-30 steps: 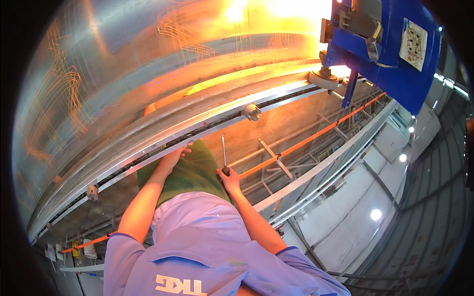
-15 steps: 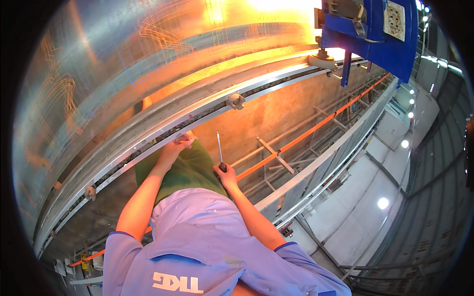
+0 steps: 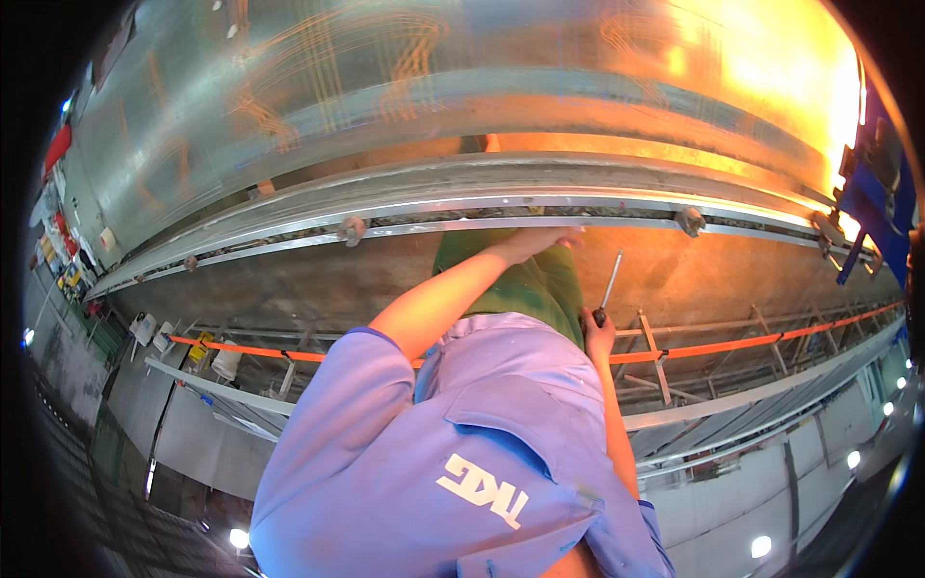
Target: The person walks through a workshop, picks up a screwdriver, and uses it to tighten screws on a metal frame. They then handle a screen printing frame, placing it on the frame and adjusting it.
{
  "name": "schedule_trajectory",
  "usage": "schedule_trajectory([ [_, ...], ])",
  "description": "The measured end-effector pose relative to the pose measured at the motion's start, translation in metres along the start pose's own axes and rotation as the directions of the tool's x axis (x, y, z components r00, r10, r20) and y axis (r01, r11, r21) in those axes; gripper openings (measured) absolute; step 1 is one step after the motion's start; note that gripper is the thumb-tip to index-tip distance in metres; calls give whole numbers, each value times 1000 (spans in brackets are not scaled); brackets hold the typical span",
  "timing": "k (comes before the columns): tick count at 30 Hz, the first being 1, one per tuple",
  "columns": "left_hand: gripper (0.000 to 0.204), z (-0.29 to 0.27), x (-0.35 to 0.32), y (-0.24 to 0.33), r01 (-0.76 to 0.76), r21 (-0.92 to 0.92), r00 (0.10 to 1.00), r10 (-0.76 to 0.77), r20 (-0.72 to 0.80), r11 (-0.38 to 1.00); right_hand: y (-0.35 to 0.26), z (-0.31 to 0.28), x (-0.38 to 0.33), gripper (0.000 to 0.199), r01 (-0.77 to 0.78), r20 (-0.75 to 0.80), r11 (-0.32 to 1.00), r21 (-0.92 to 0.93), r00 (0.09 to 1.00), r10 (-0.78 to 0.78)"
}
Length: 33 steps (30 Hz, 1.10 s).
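Observation:
My right hand is wrapped round the dark handle of a screwdriver, beside my green trousers. Its slim metal shaft points up, away from me, with the tip apart from the rail. In front of my thighs, my left hand is at the near edge of a long metal rail. Its fingers are bent together and point right; whatever they may hold is too small to make out. Round grey knobs sit along the rail, one on each side of my hands.
Beyond the rail rises a large curved metal sheet with scratch-like reflections and bright orange glare. A blue machine stands at the far right. Behind me run an orange bar and a metal-framed railing.
The view has turned left, so the rail lies more level and the blue machine has shifted to the right edge. My right hand keeps hold of the screwdriver; my left hand stays by the rail.

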<state>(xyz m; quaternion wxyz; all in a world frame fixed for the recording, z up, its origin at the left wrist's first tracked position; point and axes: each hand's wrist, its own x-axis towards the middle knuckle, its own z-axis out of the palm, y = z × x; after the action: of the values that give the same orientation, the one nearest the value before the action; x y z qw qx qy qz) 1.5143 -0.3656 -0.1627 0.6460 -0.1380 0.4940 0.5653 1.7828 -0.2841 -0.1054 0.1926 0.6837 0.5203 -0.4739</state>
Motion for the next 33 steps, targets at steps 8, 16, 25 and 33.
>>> schedule_trajectory([
  [8,16,-8,38,-60,-129,-165,987,110,-118,978,-25,4,-5,25,70,35,995,-77,997,-67],
  [16,14,-86,5,-57,-255,-520,966,188,-179,815,-38,7,6,28,65,33,988,-139,998,-61],
  [25,19,-239,-58,-141,-574,-576,728,40,-685,583,-83,22,3,25,92,89,967,-236,993,-73],
  [33,32,-299,-95,-173,-671,-408,551,48,-833,620,-107,29,10,26,97,139,968,-232,988,-66],
])
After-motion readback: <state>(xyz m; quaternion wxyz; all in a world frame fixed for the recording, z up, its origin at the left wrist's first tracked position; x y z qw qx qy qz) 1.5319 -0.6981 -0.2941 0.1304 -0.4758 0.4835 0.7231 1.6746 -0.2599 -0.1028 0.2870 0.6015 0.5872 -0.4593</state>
